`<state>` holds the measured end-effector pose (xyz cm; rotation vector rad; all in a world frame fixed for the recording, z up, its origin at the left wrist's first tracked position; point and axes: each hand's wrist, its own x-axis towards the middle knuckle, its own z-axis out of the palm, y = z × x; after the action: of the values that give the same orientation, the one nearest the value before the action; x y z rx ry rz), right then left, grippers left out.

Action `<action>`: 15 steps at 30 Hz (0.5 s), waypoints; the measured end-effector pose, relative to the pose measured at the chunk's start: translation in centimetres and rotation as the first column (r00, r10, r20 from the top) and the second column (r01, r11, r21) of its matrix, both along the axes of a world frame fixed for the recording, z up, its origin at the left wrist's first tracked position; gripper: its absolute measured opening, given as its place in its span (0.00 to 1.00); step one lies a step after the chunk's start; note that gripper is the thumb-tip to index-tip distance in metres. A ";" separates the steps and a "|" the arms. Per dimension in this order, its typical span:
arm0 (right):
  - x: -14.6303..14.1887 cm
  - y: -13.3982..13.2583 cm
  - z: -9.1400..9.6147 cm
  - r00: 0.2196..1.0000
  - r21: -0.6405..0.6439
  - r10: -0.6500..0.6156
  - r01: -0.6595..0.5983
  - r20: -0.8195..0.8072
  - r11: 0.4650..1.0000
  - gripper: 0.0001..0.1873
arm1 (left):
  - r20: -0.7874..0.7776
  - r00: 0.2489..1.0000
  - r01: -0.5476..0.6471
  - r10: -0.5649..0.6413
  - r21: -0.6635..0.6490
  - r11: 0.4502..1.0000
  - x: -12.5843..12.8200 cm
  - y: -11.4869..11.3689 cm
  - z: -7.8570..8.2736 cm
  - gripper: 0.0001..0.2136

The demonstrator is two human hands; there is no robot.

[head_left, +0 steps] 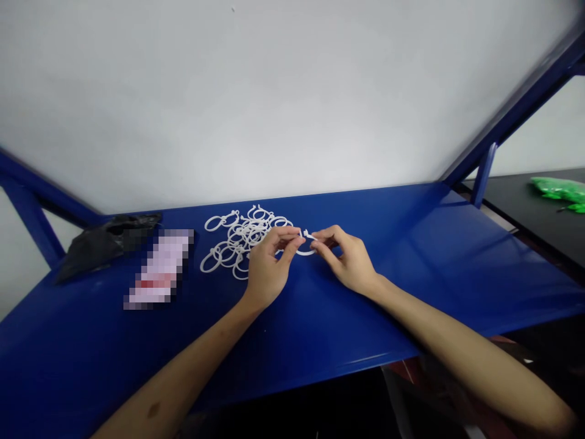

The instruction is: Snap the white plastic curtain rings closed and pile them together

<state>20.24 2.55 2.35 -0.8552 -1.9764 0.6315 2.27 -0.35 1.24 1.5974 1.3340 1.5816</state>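
Between my two hands is a white plastic ring (305,252) with a gap at its top, like a shower curtain ring. My left hand (273,261) pinches one end of it between thumb and fingers. On the other side of the gap, my right hand (346,256) grips the opposite end the same way. The two ends stand slightly apart near the fingertips. A loose pile of similar white rings (249,235) lies just left of and behind my left hand, which partly covers it.
The rings lie on a blue metal shelf (402,238) against a pale wall. At the left are a blurred pinkish packet (159,268) and a crumpled black plastic bag (107,241). Blue braces rise at both sides. Far right, a green bag (560,190) rests on a dark surface.
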 end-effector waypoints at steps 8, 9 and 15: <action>0.6 0.0 0.9 0.993 0.090 0.110 -0.114 0.048 0.989 0.07 | -0.133 0.991 0.026 -0.023 0.016 1.000 -0.4 -0.4 0.2 0.03; 0.7 0.0 1.0 0.992 0.095 0.117 -0.122 0.053 0.988 0.07 | -0.159 0.987 0.019 -0.013 0.036 0.999 -0.4 -0.5 0.4 0.03; 1.1 0.0 0.6 0.980 0.167 0.145 -0.167 0.133 0.972 0.10 | -0.306 0.951 0.018 0.042 0.190 0.982 -0.3 -1.0 1.1 0.03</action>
<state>21.32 2.55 2.93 -0.6460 -2.1884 0.4926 1.99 -1.40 2.32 2.0259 1.3817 1.5517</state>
